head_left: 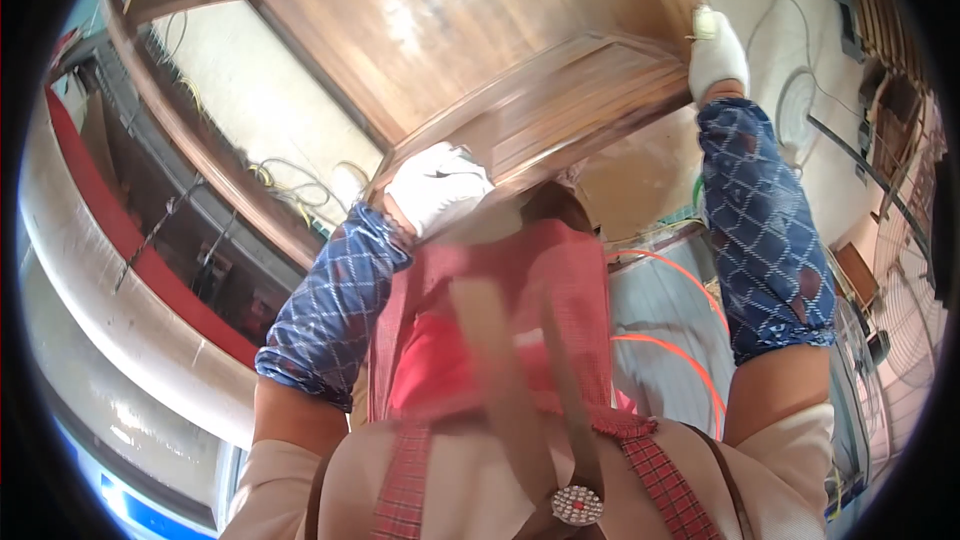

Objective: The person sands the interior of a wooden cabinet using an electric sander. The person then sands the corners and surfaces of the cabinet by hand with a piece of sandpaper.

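A brown, varnished wooden cabinet (420, 50) with panelled sides fills the upper middle of the head view, its near edge slanting up to the right. My left hand (437, 187), in a white glove, is closed on the near left corner of that edge. At the cabinet's right corner, my right hand (718, 52), gloved in white too, grips the edge with the arm stretched out. The fingertips of both hands are partly hidden. Blue checked sleeve covers wrap both forearms.
On the left runs a long wooden rail (215, 140) beside a red and grey structure. Cables (290, 180) lie on the pale floor near it. Orange hose (690, 370) loops at the right, beside a wire-caged fan (905, 325). Wooden slats (880, 0) stand at the far right.
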The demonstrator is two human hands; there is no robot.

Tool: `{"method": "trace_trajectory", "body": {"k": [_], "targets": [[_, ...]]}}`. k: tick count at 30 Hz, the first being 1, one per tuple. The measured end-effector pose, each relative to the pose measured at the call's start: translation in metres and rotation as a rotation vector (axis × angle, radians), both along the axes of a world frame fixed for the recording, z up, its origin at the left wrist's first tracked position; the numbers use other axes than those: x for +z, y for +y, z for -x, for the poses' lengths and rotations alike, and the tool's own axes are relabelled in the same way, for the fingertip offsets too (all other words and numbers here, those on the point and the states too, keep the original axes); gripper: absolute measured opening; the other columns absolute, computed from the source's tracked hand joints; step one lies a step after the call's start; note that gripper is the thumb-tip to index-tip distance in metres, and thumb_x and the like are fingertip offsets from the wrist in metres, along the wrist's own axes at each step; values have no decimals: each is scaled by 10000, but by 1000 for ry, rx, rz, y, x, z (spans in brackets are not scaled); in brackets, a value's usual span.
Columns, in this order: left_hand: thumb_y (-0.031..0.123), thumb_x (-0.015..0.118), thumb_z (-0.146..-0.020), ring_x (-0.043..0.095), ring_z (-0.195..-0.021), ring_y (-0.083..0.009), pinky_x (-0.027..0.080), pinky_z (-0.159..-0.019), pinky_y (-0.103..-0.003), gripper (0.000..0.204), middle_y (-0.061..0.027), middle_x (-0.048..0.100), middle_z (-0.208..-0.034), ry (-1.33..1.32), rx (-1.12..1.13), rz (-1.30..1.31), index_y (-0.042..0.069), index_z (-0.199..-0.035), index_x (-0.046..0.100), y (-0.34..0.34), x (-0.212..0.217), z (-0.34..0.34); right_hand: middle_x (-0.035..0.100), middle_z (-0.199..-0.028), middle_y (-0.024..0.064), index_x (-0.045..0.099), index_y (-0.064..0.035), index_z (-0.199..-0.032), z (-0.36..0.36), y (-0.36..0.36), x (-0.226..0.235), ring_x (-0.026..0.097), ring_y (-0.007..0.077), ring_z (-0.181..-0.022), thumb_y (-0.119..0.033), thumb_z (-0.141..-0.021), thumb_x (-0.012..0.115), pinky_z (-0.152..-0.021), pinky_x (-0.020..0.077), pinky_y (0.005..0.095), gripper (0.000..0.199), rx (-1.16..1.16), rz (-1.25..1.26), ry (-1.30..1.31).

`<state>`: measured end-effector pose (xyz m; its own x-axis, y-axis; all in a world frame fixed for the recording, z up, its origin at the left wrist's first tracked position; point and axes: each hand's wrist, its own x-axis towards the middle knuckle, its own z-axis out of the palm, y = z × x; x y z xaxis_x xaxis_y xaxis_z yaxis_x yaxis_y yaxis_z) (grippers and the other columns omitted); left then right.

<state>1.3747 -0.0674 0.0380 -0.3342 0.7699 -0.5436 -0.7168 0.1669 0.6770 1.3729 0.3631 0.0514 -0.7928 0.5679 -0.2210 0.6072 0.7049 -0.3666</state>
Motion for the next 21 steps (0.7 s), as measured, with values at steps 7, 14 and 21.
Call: {"method": "trace_trajectory", "body": {"k": [7,14,21], "targets": [[68,667,-861,548,-699,-104,463,-631,-255,134,-36,594,-771,143,158,116,-13,-955,619,151,9,2,635,-1062,203,622,-75,-1008,-3,-12,8,575,409,-1036,-461,-1004,415,-878,454,447,437,-44,58,29],[108,689,-850,613,-841,-179,498,-752,-310,190,-68,673,-889,453,-44,-68,-18,-981,636,259,-35,47,620,-1139,160,597,-93,-1080,4,-22,17,575,390,-1059,-467,-1014,349,-897,457,461,454,-30,84,35],[190,638,-861,596,-867,-275,483,-800,-374,172,-98,622,-870,1693,-371,103,54,-965,635,101,9,18,616,-1166,152,594,-110,-1098,4,-21,19,569,386,-1079,-485,-1007,335,-911,458,456,465,-38,-5,-18]]}}
